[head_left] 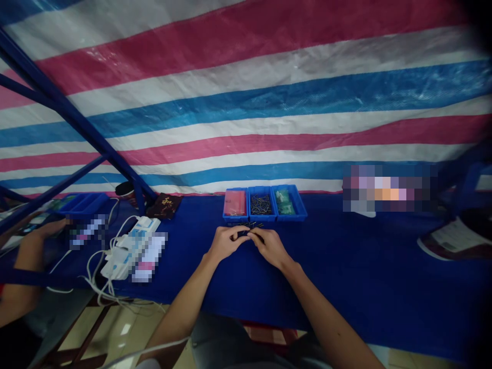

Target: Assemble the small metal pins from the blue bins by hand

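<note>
My left hand (225, 243) and my right hand (269, 247) meet over the blue table, fingertips bent together and almost touching. Any small thing pinched between them is too small to make out. Just beyond the fingers lie a few loose dark screws (251, 224). Behind these stand three joined blue bins. Pink packets (235, 203) fill the left bin, many dark screws (260, 204) lie in the middle one, and small green-tinted plastic bags (285, 202) are in the right one.
White power strips (130, 248) with tangled cables lie to the left, near a dark brown packet (164, 206). Blue metal bars (86, 130) slope along the left. Another person's arm (28, 256) reaches in there. A dark labelled container (457, 238) stands far right; striped sheeting (246, 113) hangs behind.
</note>
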`<state>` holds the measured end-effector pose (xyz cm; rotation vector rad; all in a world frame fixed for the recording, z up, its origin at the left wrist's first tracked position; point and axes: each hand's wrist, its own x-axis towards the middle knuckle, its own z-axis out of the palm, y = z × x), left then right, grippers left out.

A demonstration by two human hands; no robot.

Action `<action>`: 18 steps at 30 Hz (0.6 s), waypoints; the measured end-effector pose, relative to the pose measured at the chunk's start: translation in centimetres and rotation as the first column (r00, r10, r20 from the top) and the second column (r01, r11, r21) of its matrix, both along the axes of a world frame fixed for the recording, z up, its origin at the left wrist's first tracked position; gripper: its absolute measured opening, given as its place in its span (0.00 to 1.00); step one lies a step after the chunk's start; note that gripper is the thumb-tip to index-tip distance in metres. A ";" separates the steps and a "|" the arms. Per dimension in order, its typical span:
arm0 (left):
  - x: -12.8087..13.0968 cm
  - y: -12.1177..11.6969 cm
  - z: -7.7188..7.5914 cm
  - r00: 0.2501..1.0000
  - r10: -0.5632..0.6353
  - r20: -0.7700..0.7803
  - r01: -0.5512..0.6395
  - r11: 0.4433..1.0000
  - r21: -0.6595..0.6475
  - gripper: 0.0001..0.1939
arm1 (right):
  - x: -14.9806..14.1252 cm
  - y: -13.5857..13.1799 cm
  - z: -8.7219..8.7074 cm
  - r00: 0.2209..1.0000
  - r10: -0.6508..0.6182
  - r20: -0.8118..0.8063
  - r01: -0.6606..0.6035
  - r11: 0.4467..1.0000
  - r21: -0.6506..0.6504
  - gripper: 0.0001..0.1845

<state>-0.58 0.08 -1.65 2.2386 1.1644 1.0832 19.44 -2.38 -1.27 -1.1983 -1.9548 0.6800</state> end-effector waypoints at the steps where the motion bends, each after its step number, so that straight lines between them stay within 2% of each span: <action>1: 0.0 0.0 0.1 1.000 0.012 0.004 -0.012 1.000 0.007 0.16 | 0.0 -0.1 0.1 1.000 0.002 -0.006 -0.002 1.000 -0.010 0.17; 10: -0.1 0.1 0.4 0.996 0.053 0.067 -0.054 0.998 0.014 0.12 | -0.1 -0.4 0.9 0.998 0.044 -0.038 -0.045 0.998 -0.035 0.15; 18: -0.1 0.3 0.1 0.996 0.038 0.082 -0.032 0.996 -0.078 0.14 | 0.0 0.0 0.0 1.000 0.024 0.018 -0.024 1.000 -0.011 0.11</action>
